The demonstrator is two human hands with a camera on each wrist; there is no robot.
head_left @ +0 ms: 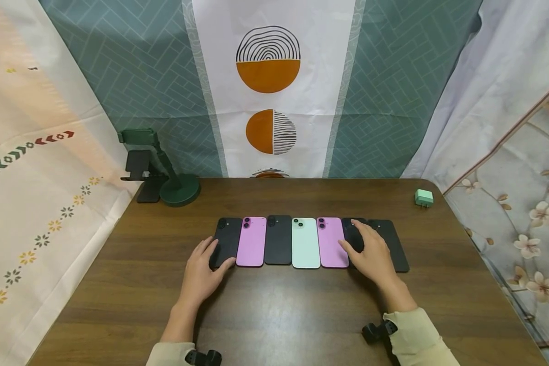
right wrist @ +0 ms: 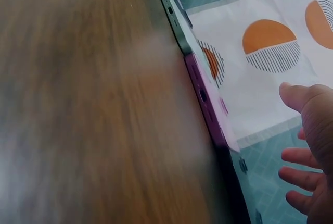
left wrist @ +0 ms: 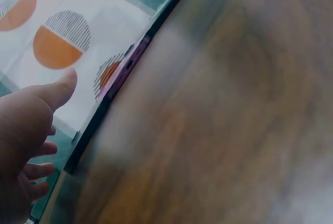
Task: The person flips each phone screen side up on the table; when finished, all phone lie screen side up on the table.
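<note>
Several phones lie back up, side by side in a row. At the left end is a black phone (head_left: 227, 239); my left hand (head_left: 201, 274) is at its left edge, thumb by its lower corner. A pink phone (head_left: 251, 241), another black phone (head_left: 278, 240), a mint-green phone (head_left: 305, 243) and a second pink phone (head_left: 331, 244) follow. My right hand (head_left: 372, 256) hovers over a partly covered black phone (head_left: 353, 235), with the last black phone (head_left: 393, 244) beyond it, slightly tilted. In the right wrist view the thumb (right wrist: 299, 96) and fingers are spread apart, holding nothing.
A green phone stand (head_left: 178, 188) with a dark device at its side occupies the table's back left. Toward the back right sits a small mint-green charger plug (head_left: 423, 197). Patterned cloth (head_left: 375, 101) hangs behind the wooden table (head_left: 279, 315).
</note>
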